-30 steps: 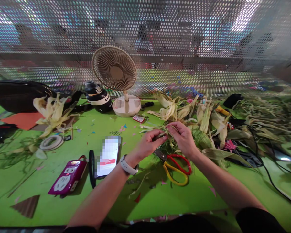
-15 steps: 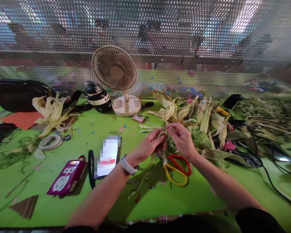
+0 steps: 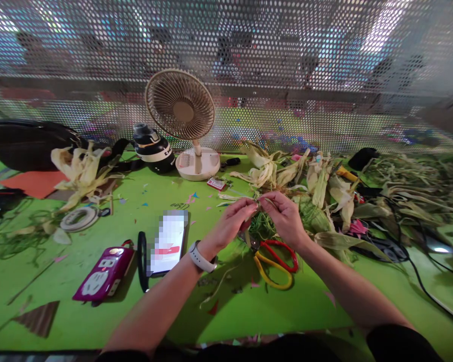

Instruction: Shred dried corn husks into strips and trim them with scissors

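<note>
2 bare hands meet above a green table point(image 3: 305, 306). The left hand point(image 3: 229, 223), a white watch band point(image 3: 202, 257) on its wrist, and the right hand point(image 3: 285, 216) pinch a thin plant strand point(image 3: 257, 200), mostly hidden by fingers. Just below, scissors point(image 3: 255, 244) show 1 red and 1 yellow loop. Dried husks point(image 3: 320, 188) spread rightward; a phone point(image 3: 169, 246) lies left. Behind, 1 beige fan point(image 3: 181, 108) stands beside a black bottle point(image 3: 154, 151).

Dim, uneven light covers the worktop point(image 3: 305, 311), darker beneath the forearms point(image 3: 162, 294), as bright streaks glare through a perforated screen point(image 3: 264, 118). Figures point(image 3: 32, 53) beyond blur; detail softens around the fingers point(image 3: 272, 198); the phone display point(image 3: 169, 246) is partly pixelated; edges stretch.
</note>
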A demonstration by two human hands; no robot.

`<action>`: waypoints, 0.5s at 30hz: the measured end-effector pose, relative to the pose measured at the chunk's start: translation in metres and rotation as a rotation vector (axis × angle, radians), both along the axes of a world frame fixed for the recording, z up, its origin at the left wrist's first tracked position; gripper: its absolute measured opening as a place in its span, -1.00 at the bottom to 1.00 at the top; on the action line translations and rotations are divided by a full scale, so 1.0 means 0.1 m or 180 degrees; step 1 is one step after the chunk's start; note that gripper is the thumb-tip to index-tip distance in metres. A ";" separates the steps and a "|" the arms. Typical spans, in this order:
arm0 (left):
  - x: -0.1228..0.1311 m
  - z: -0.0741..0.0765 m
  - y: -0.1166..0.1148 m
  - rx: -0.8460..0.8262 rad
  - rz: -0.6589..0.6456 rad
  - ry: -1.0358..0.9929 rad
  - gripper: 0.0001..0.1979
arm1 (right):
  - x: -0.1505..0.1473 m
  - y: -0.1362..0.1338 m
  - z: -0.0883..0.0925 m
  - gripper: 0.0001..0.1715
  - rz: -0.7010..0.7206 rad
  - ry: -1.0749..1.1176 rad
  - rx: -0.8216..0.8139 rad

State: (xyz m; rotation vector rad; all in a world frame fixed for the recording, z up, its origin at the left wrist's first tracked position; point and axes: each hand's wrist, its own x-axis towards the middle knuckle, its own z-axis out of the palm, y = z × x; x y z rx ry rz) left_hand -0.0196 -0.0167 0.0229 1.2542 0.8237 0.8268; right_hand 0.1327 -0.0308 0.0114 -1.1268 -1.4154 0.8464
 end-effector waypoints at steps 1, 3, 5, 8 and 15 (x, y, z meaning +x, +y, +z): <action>0.00 -0.01 0.00 0.0064 0.0109 0.0002 -0.76 | 0.00 0.00 0.00 -0.80 0.0000 -0.0010 -0.0014; 0.02 -0.03 0.00 0.0203 0.0281 -0.0013 -0.70 | -0.01 -0.01 -0.01 -0.79 -0.0030 0.0022 -0.0068; 0.03 -0.05 0.00 0.0298 0.0422 -0.0066 -0.67 | -0.01 -0.01 -0.02 -0.78 -0.0059 0.0104 -0.0119; 0.04 -0.07 0.01 0.0310 0.0563 -0.0151 -0.67 | -0.01 -0.01 -0.03 -0.80 -0.0084 0.0201 -0.0107; 0.04 -0.03 0.04 0.0139 0.0226 -0.0374 -0.73 | -0.02 -0.02 -0.05 -0.81 -0.0119 0.0203 -0.0016</action>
